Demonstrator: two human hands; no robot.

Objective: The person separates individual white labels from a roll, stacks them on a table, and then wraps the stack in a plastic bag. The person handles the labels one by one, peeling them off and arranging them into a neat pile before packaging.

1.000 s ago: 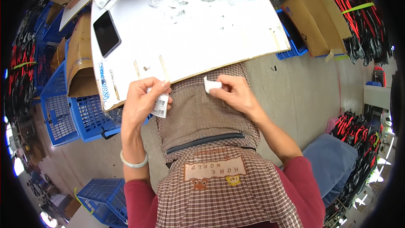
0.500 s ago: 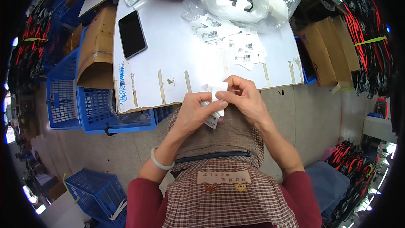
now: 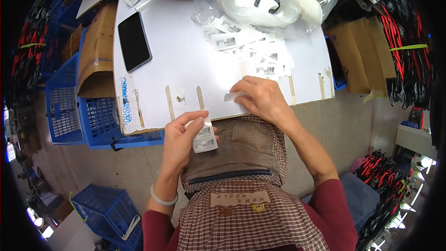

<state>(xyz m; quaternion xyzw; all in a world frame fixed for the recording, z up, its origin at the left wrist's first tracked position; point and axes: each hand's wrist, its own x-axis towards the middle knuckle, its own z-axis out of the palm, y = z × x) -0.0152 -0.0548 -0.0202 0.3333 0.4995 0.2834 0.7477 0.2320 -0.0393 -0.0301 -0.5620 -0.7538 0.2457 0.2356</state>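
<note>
At the front edge of the white table (image 3: 181,74), my left hand (image 3: 181,137) pinches a small bundle of white printed labels (image 3: 205,140), barcodes facing up. To the right, over the tabletop, my right hand (image 3: 262,97) holds a single white label (image 3: 234,96) between thumb and fingers, its end sticking out to the left. Beyond that hand lies a loose, overlapping pile of barcode labels (image 3: 260,51). Behind the pile sits a clear plastic bag (image 3: 260,0) with white label strip inside.
A black phone (image 3: 134,42) lies at the table's left. Blue plastic baskets (image 3: 104,130) and a cardboard box (image 3: 97,56) stand left of the table, another cardboard box (image 3: 357,60) at the right. Black-and-red straps (image 3: 404,42) hang at far right. A blue crate (image 3: 109,214) sits lower left.
My hands have moved apart. The left drew back leftward with the label bundle, while the right took one label and shifted slightly right and away over the table.
</note>
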